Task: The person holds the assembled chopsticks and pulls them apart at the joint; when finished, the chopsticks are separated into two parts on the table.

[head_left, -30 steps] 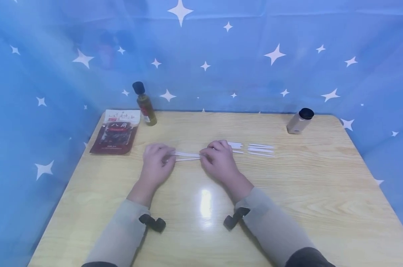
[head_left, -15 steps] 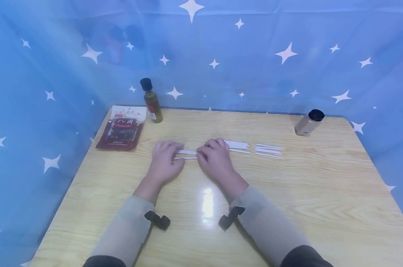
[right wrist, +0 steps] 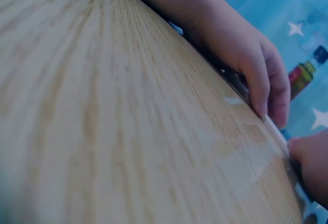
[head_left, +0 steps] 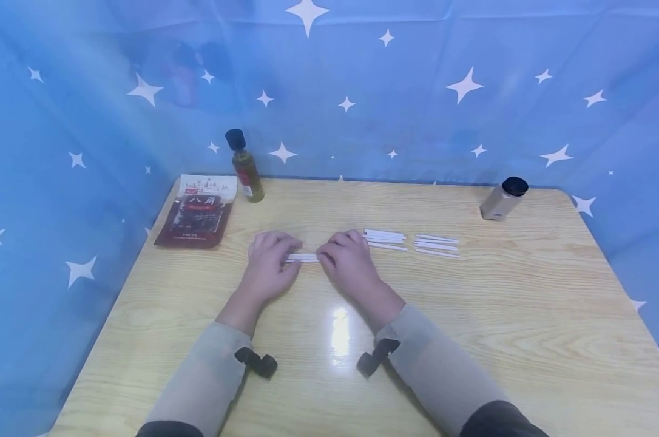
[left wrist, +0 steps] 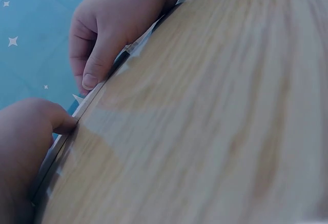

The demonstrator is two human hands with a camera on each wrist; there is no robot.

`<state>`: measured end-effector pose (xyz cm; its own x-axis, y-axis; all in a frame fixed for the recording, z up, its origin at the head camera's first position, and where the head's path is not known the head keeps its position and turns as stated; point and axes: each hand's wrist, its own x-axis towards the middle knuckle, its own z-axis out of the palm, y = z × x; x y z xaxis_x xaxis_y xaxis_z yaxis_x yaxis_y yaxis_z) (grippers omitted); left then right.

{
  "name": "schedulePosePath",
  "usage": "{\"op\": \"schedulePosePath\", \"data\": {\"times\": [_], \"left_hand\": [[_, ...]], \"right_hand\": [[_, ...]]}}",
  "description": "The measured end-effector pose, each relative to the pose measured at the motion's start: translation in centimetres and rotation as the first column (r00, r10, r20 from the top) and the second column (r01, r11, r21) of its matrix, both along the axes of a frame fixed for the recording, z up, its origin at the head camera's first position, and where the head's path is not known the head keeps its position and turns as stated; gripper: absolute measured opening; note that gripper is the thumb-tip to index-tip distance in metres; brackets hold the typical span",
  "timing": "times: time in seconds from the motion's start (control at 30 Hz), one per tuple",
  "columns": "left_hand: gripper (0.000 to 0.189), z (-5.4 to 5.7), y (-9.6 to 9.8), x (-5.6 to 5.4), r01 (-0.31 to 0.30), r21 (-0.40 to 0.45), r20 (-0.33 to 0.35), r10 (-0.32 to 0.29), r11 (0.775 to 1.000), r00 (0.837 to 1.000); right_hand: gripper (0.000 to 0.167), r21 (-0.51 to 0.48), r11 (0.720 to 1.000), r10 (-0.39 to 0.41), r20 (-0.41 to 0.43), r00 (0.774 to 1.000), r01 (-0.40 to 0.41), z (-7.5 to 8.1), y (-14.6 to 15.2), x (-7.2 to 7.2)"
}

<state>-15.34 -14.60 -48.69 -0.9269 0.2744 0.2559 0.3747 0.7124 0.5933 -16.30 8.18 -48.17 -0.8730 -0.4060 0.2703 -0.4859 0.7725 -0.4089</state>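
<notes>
Thin white sticks (head_left: 302, 258) lie side by side on the table between my two hands. My left hand (head_left: 266, 264) holds their left ends between thumb and fingers, and my right hand (head_left: 349, 262) holds the right ends the same way. Both hands rest low on the wood. The right wrist view shows a white stick (right wrist: 275, 133) spanning the gap between the left thumb and the right one. Fingers cover the stick ends. Just right of my right hand lies a second group of white sticks (head_left: 385, 237), with a third group of white sticks (head_left: 436, 245) beyond it.
A dark red spice packet (head_left: 195, 215) lies at the back left of the wooden table (head_left: 471, 328). Beside it stands a black-capped sauce bottle (head_left: 246, 173). A small jar with a black lid (head_left: 503, 200) stands at the back right. A blue starred curtain (head_left: 307, 91) surrounds the table.
The sticks between the hands were spread apart and now lie close together in a narrow row. The hands have drawn slightly nearer each other. The head view has shifted a little.
</notes>
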Motion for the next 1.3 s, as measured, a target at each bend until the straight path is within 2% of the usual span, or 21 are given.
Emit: {"op": "schedulePosePath", "data": {"times": [0.33,0.47,0.57,0.73,0.93,1.1,1.2,1.3], "left_hand": [[0.041,0.2,0.1,0.0,0.002,-0.040,0.018,-0.002,0.999,1.000],[0.041,0.3,0.2,-0.1,0.000,-0.045,0.015,0.001,0.999,1.000],[0.039,0.3,0.3,-0.1,-0.014,-0.023,0.003,0.015,1.000,1.000],[0.030,0.3,0.5,-0.1,-0.050,0.064,-0.037,0.053,0.997,0.998],[0.021,0.1,0.7,0.0,-0.073,0.121,-0.103,0.086,0.990,0.991],[0.020,0.3,0.6,0.4,-0.088,0.102,-0.136,0.101,0.991,0.986],[0.020,0.3,0.5,0.5,-0.091,0.080,-0.154,0.103,0.993,0.983],[0.020,0.3,0.5,0.5,-0.097,0.060,-0.167,0.106,0.993,0.980]], "right_hand": [[0.014,0.000,1.000,-0.017,0.108,0.994,0.017,0.6,-0.2,0.1],[0.014,0.014,1.000,-0.017,0.125,0.992,0.016,0.8,-0.1,0.3],[0.016,0.032,0.999,-0.021,0.129,0.991,0.017,0.8,-0.1,0.2],[0.019,0.030,0.998,-0.052,0.140,0.989,0.048,0.7,0.2,0.1],[0.019,-0.034,0.997,-0.070,0.138,0.988,0.075,0.7,0.7,0.2],[0.022,-0.093,0.995,-0.025,0.097,0.995,0.034,0.5,1.0,0.5],[0.023,-0.098,0.995,0.008,0.045,0.999,-0.003,0.3,1.1,0.6],[0.020,-0.105,0.994,0.019,0.026,0.999,-0.016,0.2,1.2,0.6]]}}
